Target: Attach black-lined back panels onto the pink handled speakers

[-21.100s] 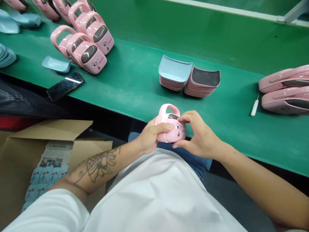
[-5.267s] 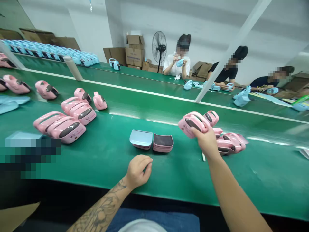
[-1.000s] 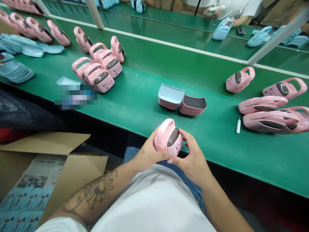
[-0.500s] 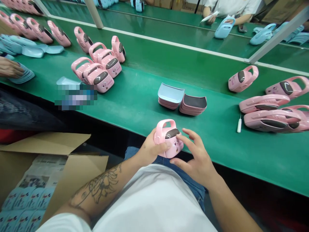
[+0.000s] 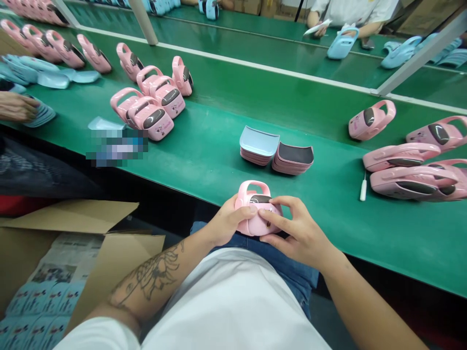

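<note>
A pink plastic handled case (image 5: 256, 227) with a dark grey oval panel and a small cartoon print sits between my hands, just above my lap and near the green bench's front edge. My left hand (image 5: 229, 224) grips its left side, with the thumb across the front. My right hand (image 5: 295, 228) presses its fingers over the panel and right side. Those fingers hide part of the panel and print. The case's arched handle points away from me, uncovered.
Stacks of pale blue (image 5: 258, 145) and pink (image 5: 292, 158) shells stand ahead on the green bench (image 5: 321, 204). Pink cases lie left and right, beside a small white tool (image 5: 363, 190). A co-worker's hand (image 5: 16, 107) is at far left. An open cardboard box (image 5: 109, 253) sits lower left.
My right hand's fingers have come down from above the case onto its panel. The case has turned slightly to face me, and the view has shifted a little.
</note>
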`<state>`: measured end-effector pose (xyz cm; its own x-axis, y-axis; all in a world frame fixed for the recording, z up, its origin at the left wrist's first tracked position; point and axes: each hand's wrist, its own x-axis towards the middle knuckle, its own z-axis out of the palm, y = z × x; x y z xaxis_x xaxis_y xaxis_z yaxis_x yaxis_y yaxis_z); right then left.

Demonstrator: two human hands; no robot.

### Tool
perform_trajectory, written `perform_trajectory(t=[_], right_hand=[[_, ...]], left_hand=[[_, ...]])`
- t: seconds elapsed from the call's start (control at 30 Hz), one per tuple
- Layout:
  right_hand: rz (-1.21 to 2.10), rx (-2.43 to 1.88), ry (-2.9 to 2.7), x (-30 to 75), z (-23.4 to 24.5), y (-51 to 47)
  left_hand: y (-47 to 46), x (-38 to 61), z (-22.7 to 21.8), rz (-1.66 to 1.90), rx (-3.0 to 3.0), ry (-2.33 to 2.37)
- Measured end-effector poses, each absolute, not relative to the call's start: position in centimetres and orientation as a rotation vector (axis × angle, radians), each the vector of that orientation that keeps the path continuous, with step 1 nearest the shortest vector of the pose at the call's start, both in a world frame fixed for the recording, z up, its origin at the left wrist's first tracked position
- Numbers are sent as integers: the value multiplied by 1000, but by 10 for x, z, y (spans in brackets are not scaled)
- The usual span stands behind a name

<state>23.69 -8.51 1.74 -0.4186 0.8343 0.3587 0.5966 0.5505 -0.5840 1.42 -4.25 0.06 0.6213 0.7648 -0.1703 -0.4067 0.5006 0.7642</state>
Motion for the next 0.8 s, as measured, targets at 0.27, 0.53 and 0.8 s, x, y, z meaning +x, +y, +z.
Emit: perform_trajectory(t=[0.27, 0.53, 0.8], right_hand=[[648, -1080, -2136, 238, 24, -79], [582, -1090, -2087, 230, 16, -74], [471, -1056, -2155, 234, 17, -75]], left_hand=[[-40, 17, 9, 717, 724, 501], [-34, 16, 13, 696, 719, 495], [-28, 9, 13, 657, 665, 471]])
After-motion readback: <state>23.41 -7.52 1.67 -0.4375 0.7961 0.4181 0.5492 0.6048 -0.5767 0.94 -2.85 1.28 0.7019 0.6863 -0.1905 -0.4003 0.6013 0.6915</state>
